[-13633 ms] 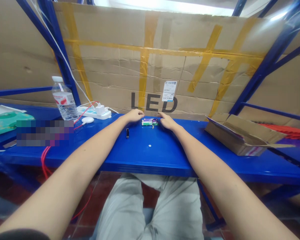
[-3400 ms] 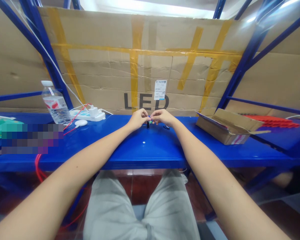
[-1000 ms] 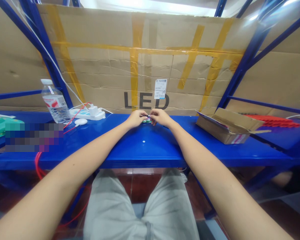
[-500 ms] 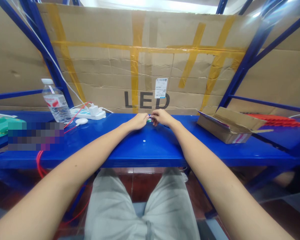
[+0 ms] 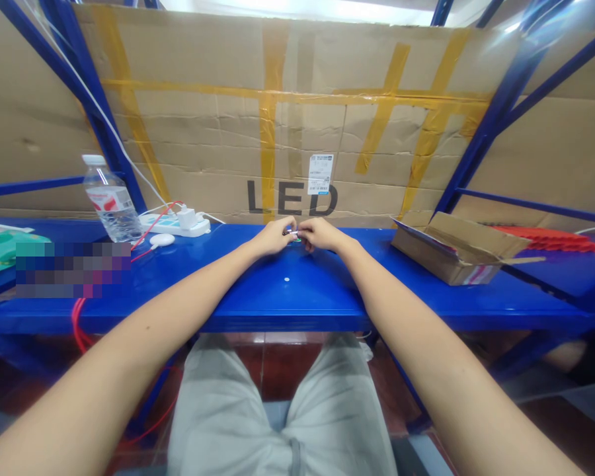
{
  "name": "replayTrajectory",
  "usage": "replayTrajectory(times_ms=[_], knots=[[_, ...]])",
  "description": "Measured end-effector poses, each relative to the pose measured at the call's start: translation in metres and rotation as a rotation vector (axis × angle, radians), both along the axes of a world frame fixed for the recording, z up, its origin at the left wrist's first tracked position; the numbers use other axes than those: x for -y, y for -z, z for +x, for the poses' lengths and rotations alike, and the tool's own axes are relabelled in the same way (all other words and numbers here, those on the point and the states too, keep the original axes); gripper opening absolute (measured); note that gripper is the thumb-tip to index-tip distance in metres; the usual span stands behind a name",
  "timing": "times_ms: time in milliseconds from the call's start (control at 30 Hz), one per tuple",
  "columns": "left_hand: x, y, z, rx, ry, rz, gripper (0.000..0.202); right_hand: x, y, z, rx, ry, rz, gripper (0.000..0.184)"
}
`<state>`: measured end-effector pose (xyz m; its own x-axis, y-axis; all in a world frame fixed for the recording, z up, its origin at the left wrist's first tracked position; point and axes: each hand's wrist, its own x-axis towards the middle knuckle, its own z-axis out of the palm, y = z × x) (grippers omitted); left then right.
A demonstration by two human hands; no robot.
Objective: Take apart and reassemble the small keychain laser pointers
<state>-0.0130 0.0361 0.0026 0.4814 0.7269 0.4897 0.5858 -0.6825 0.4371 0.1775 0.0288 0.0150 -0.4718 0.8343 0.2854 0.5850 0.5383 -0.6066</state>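
My left hand (image 5: 276, 237) and my right hand (image 5: 321, 233) meet at the far side of the blue tabletop, in front of the cardboard. Between their fingertips is a small slim piece (image 5: 291, 233), dark at its left end and silvery toward the right. The left fingers are curled and pinch its dark end. My right thumb and fingers close at the silvery end. A bit of green (image 5: 298, 240) shows just below, close to the right fingertips. Fingers cover much of these small parts, so their kind is unclear.
An open cardboard box (image 5: 456, 254) stands on the right, with red stacked sheets (image 5: 555, 239) behind it. To the left are a water bottle (image 5: 112, 201), a white power strip (image 5: 193, 228), a round white puck (image 5: 161, 240) and red cable (image 5: 78, 324). Tall cardboard (image 5: 203, 152) backs the table (image 5: 248, 291).
My left fingers have lifted and curled slightly, and the slim dark-and-silver piece now shows between the hands. Less of the green part is visible. The right hand stays nearly in place.
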Motion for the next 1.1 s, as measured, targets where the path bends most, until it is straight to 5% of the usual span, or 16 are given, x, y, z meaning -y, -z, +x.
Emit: replayTrajectory(times_ms=[267,833,1100], knots=[[-0.001,-0.009,0.006,-0.116,-0.096,-0.022,0.035,-0.002,-0.001,0.003,-0.015,0.036,0.007,0.025],[0.003,-0.003,0.001,0.0,0.035,0.092,0.006,-0.006,0.002,0.006,-0.084,-0.025,-0.096,0.025],[0.005,-0.004,0.0,-0.068,0.069,0.11,0.016,-0.004,0.002,0.007,-0.088,-0.027,-0.165,0.028]])
